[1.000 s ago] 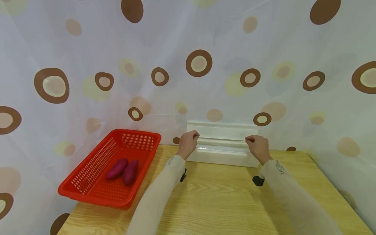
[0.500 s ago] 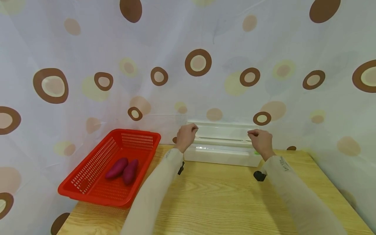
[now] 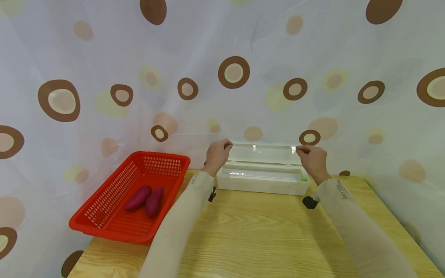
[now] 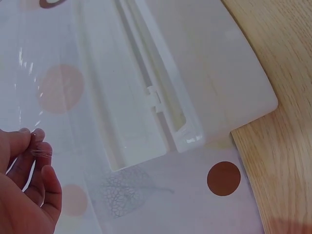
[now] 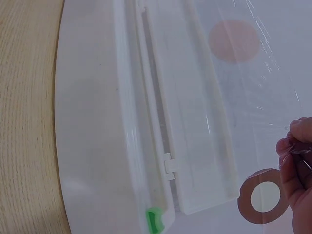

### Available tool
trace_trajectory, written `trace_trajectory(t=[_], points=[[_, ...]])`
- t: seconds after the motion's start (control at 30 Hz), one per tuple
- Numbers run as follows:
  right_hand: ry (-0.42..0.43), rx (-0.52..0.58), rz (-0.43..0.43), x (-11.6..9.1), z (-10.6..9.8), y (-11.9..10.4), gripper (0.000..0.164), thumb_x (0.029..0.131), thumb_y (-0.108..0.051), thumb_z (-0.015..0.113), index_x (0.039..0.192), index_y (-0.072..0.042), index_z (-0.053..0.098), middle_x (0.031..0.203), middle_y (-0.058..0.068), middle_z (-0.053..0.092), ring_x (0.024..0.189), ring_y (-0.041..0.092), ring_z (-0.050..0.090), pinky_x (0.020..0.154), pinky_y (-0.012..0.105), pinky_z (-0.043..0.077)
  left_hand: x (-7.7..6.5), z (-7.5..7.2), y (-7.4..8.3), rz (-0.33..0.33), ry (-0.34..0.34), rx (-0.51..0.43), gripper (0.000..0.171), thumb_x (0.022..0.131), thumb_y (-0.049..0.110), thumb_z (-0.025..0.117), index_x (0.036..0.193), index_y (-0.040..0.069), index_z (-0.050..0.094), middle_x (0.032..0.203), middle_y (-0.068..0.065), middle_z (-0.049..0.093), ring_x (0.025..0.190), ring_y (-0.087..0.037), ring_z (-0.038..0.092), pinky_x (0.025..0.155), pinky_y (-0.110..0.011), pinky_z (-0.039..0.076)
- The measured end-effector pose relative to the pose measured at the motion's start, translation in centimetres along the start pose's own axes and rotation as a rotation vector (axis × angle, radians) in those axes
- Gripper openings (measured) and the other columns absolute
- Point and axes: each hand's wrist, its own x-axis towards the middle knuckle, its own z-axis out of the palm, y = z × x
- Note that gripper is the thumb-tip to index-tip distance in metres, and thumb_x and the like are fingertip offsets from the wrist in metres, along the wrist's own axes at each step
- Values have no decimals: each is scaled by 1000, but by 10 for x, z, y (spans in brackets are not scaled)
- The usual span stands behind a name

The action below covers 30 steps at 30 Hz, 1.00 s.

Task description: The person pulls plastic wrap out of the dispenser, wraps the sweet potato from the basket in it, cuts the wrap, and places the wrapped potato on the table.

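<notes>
A white cling film dispenser stands at the back of the table, its lid swung back on hinges. My left hand pinches one corner of a clear sheet of cling film between thumb and fingers. At the other corner, my right hand pinches the film too. The sheet stretches between both hands, above and behind the dispenser, with bright creases showing. A green slider sits at the dispenser's right end. Where the film meets the roll is hard to make out.
To the left, a red plastic basket holds two purple sweet potatoes. The wooden table reaches back to a white curtain patterned with brown and pale circles, close behind the dispenser.
Both hands have risen from the dispenser's level and spread slightly apart, drawing the film upward. More of the dispenser's front and its green slider shows now. The basket stays put.
</notes>
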Motion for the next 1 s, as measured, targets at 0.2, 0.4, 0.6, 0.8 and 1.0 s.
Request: trace_trajectory(t=[0.2,0.4,0.6,0.8,1.0], points=[[-6,5,33,1,-9,-11,26,95,-17,58,106,3,69,95,21,68,81,32,62,70,40,47,1,-9,4,18,22,-7,17,96,25,57,103,18,70,94,4,68,81,-13,61,71,-32,48],[-9,38,31,2,-15,-19,25,95,-16,58,108,3,68,98,23,67,85,34,62,73,43,48,-1,-22,9,45,37,-30,16,96,24,58,102,16,70,92,2,67,79,-14,60,67,-32,47],[-5,30,14,1,-23,-27,27,95,-19,58,108,2,68,99,21,67,86,32,62,70,36,47,-2,-31,14,62,44,-54,15,95,22,59,101,15,70,92,2,67,80,-14,59,69,-31,47],[15,23,6,4,-29,-34,29,95,-22,57,109,1,69,102,21,67,91,33,61,75,43,49,-2,-42,21,77,59,-69,16,95,21,59,102,12,70,93,1,67,83,-15,60,74,-31,47],[26,27,4,6,-35,-43,32,95,-26,58,107,1,70,102,20,67,90,33,62,76,44,49,-2,-53,26,93,77,-71,17,94,20,60,102,10,70,95,-1,66,86,-16,60,77,-32,48]])
